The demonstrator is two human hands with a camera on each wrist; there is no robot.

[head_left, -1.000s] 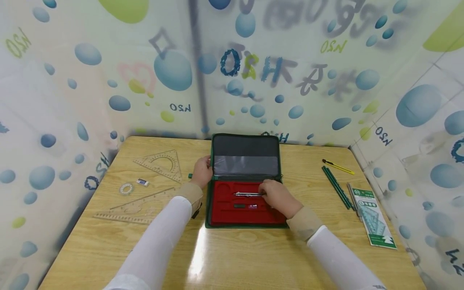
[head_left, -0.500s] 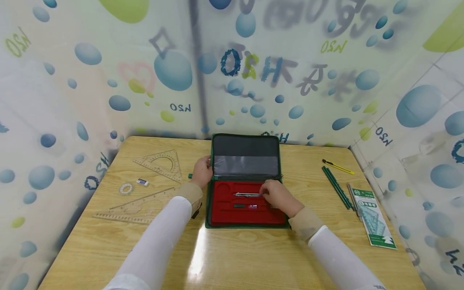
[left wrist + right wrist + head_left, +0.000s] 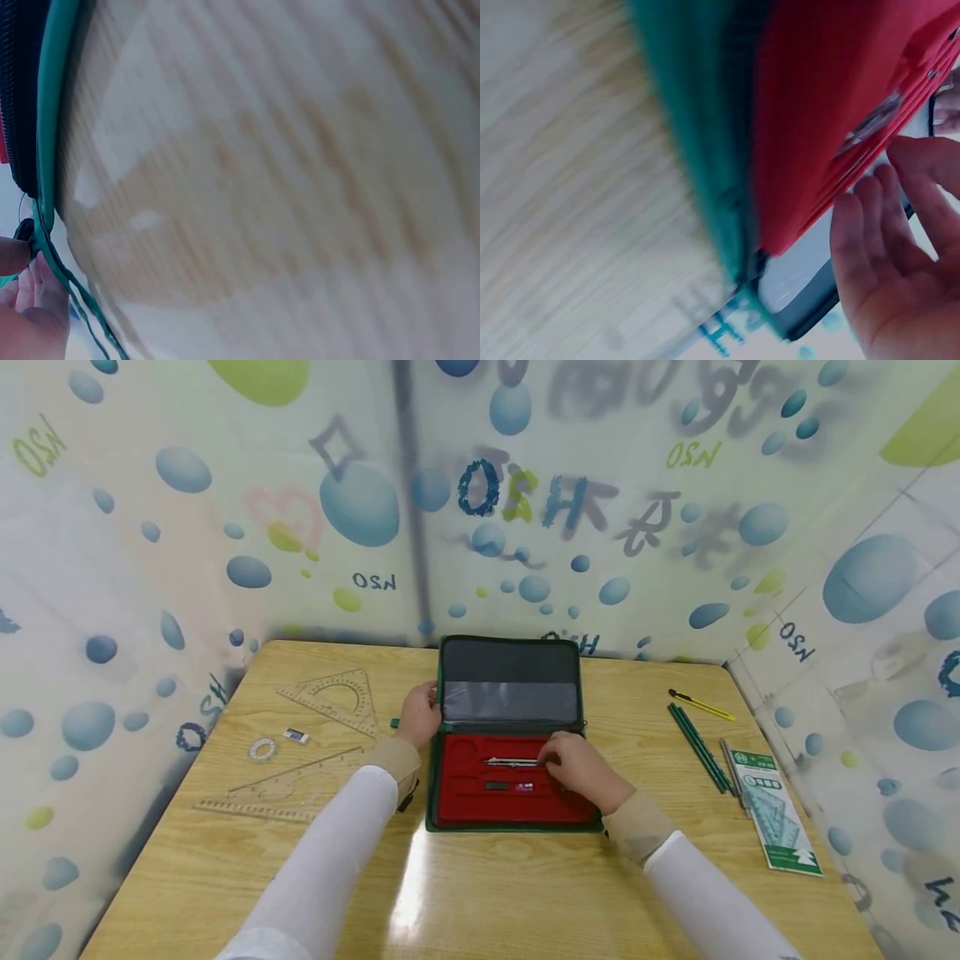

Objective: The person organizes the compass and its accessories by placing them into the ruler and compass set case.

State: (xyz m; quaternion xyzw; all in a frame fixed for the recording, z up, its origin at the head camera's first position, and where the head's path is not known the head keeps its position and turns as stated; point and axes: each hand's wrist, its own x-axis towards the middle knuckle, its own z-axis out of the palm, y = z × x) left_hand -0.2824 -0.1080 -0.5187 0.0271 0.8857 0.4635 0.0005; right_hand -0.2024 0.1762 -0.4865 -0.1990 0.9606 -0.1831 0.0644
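Observation:
A zip case (image 3: 510, 647) with green trim lies open, its dark lid standing behind a red tray (image 3: 517, 810). My left hand (image 3: 418, 717) grips the case's left edge near the hinge; in the left wrist view, thumb and fingers (image 3: 34, 296) pinch its green trim. A silver drawing compass (image 3: 512, 762) lies lengthwise in an upper slot of the tray. My right hand (image 3: 581, 768) has its fingertips at the compass's right end, half bent; I cannot tell whether they pinch it. Below sit a dark small block (image 3: 496, 786) and a purple-and-white piece (image 3: 523, 787).
To the left lie two clear set squares (image 3: 337, 697), a white eraser (image 3: 296, 736) and a tape roll (image 3: 262, 749). To the right lie a yellow utility knife (image 3: 701, 704), green pencils (image 3: 701, 747) and a green-and-white packet (image 3: 776, 818).
My right hand has shifted slightly to the right along the compass, which stays almost where it was in the tray. The left hand has not moved.

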